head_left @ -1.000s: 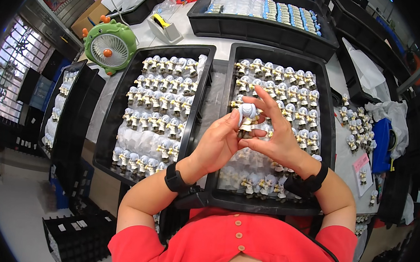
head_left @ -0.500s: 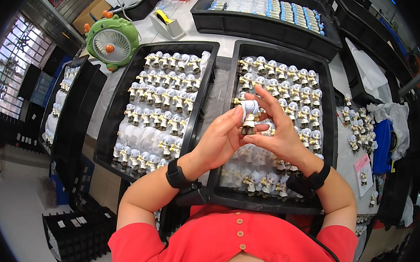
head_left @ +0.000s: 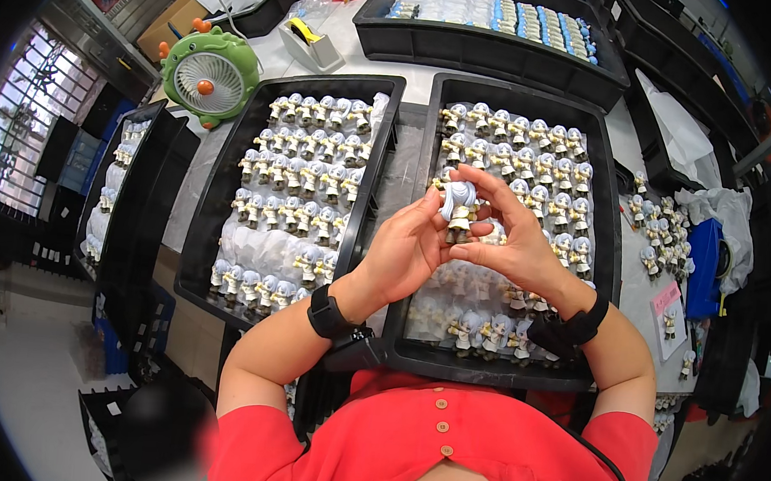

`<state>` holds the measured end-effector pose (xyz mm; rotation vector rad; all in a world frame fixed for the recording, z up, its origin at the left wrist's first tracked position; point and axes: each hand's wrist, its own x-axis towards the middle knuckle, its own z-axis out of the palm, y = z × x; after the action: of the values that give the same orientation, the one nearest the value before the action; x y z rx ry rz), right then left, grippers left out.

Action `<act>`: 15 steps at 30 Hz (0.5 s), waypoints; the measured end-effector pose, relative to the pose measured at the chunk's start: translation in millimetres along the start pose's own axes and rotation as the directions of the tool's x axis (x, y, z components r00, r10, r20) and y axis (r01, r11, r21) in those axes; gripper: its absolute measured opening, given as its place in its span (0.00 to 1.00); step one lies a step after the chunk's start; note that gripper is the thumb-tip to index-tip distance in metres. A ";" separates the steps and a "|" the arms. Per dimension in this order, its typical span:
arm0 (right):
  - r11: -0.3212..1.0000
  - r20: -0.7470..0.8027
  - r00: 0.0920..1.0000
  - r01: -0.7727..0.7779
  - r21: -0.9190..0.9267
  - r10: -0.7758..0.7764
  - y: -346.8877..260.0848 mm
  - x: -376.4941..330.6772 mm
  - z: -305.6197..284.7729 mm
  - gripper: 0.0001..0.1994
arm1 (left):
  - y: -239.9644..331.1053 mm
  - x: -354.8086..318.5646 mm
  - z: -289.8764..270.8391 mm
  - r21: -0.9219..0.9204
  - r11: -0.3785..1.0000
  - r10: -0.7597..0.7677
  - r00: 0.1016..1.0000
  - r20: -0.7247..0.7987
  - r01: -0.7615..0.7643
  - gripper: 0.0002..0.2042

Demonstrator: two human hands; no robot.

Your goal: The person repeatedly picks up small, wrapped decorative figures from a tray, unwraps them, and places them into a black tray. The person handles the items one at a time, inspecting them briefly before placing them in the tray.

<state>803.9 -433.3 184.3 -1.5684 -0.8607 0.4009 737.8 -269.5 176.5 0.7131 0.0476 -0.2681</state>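
A small figurine (head_left: 461, 212) with pale blue-white hair, a white-and-gold outfit and dark boots is held upright between my two hands. My left hand (head_left: 405, 249) pinches it from the left, thumb near the hair. From the right, the curled fingers and thumb of my right hand (head_left: 513, 234) close around it. Both hands hover over the right black tray (head_left: 608, 256), where rows of similar figurines lie on white lining. A sheet of clear film covers some of the nearer ones. To the left, another black tray (head_left: 195, 258) holds more rows of them.
A green fan (head_left: 207, 81) and a tape dispenser (head_left: 312, 48) stand behind the left tray. At the back sits a black tray (head_left: 496, 62) of blue-and-white pieces. Loose figurines (head_left: 659, 233) cluster at right, beside a blue bin (head_left: 704, 263) and a pink-edged card (head_left: 668, 318).
The figurine has turned and tilted slightly between my fingers, so more of its hair shows. Both hands stay in nearly the same place, and the view has shifted a little.
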 end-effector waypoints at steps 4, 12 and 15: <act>0.996 0.023 0.997 -0.068 0.050 0.067 -4.2 -0.1 -1.2 0.41 | 1.1 -1.3 0.0 0.035 0.999 -0.014 0.999 -0.029 0.015 0.22; 0.997 0.006 0.998 -0.065 0.044 0.065 -0.5 -1.1 -1.9 0.39 | -0.2 -1.7 -0.1 0.056 0.998 -0.028 0.999 -0.039 0.030 0.23; 0.998 -0.002 0.999 -0.047 0.037 0.047 0.5 -1.7 -2.5 0.39 | -1.1 -0.8 -0.5 0.064 0.998 -0.026 0.999 -0.033 0.029 0.23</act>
<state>804.6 -436.2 183.9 -1.5574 -0.8110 0.4458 736.8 -269.7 175.5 0.7811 0.0794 -0.2857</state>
